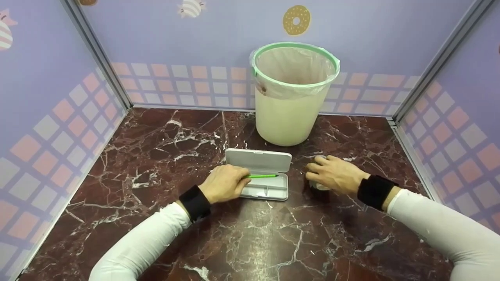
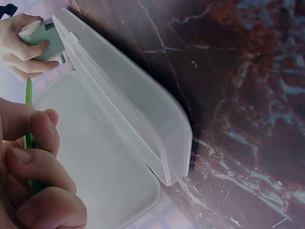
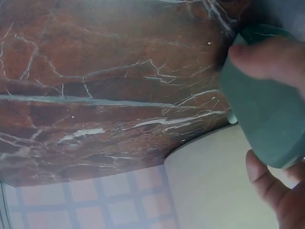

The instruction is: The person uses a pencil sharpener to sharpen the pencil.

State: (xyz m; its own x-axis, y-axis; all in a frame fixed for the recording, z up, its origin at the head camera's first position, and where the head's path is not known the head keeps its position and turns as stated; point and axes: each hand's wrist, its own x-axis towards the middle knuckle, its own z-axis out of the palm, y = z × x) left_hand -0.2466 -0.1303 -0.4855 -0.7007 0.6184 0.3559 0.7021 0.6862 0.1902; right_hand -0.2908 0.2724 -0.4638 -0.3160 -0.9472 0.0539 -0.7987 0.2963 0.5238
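A bright green pencil [image 1: 263,176] is pinched in my left hand [image 1: 224,183], its dark tip pointing right. It lies above an open white pencil case [image 1: 258,160], whose lid stands raised at the back. Two or more compartments show inside the case, with dividers between them. In the left wrist view, curled fingers [image 2: 45,167] wrap the pencil beside the case. To the right of the case, my right hand [image 1: 338,173] grips a green, rounded, block-like object [image 3: 267,114] with pale round parts. Its exact kind is unclear, and in the head view the fingers cover much of it.
A cream bin [image 1: 287,113] with a green rim and a clear liner stands behind the case, near the back wall. Patterned panels [image 1: 187,84] enclose the dark red marbled tabletop [image 1: 156,164] at the back and both sides. Small white specks lie scattered on the tabletop.
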